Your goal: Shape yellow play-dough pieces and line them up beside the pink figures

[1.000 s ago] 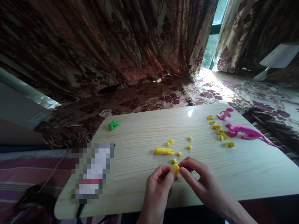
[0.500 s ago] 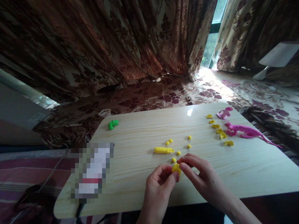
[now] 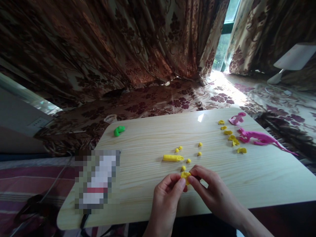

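A flattened piece of yellow modelling clay (image 3: 185, 177) is pinched between my two hands above the front part of the table. My left hand (image 3: 168, 194) grips its left side with thumb and fingers. On its right edge, the thumb and forefinger of my right hand (image 3: 209, 184) are closed. Just beyond it lies a small yellow clay ball (image 3: 183, 168), with several more balls scattered further back. A yellow clay roll (image 3: 172, 158), dented at its right end, rests left of these balls.
Several shaped yellow clay pieces (image 3: 232, 138) lie in a row at the right, beside a pink clay lizard-like figure (image 3: 261, 137) and another pink figure (image 3: 237, 118). A green clay piece (image 3: 119, 131) sits at the back left. A blurred-out object (image 3: 98, 181) lies on the left.
My right hand has moved slightly left, and its thumb and forefinger have closed on the yellow clay's edge. The piece now looks wider and turned more toward me.
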`<state>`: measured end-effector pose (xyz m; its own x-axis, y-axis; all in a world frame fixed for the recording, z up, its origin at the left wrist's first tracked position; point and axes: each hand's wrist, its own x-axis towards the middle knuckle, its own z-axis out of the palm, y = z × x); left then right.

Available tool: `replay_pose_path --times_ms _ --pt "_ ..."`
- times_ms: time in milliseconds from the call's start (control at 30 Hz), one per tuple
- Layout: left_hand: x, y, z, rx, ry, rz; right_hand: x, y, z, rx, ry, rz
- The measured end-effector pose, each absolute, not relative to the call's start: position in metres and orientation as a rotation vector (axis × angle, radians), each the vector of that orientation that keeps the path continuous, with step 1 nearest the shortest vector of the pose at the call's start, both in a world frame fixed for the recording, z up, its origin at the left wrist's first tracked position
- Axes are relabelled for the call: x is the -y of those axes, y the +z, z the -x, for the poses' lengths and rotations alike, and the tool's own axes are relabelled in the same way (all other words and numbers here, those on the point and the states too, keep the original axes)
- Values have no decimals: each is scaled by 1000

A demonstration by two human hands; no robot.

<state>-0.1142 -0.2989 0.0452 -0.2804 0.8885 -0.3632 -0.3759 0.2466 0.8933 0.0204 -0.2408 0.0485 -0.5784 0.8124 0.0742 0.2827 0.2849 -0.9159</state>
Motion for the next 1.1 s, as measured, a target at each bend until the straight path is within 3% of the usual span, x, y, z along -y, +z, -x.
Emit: replay_pose_path --times_ms 433,700,1100 --pt "299 32 125 -1413 1261 -717 236 44 -30 2131 1215 1053" --pt "275 29 166 -1707 1335 -1533 191 38 -16 2466 478 1126" --pt "267 35 195 -1424 1244 -1239 194 57 14 2490 626 897"
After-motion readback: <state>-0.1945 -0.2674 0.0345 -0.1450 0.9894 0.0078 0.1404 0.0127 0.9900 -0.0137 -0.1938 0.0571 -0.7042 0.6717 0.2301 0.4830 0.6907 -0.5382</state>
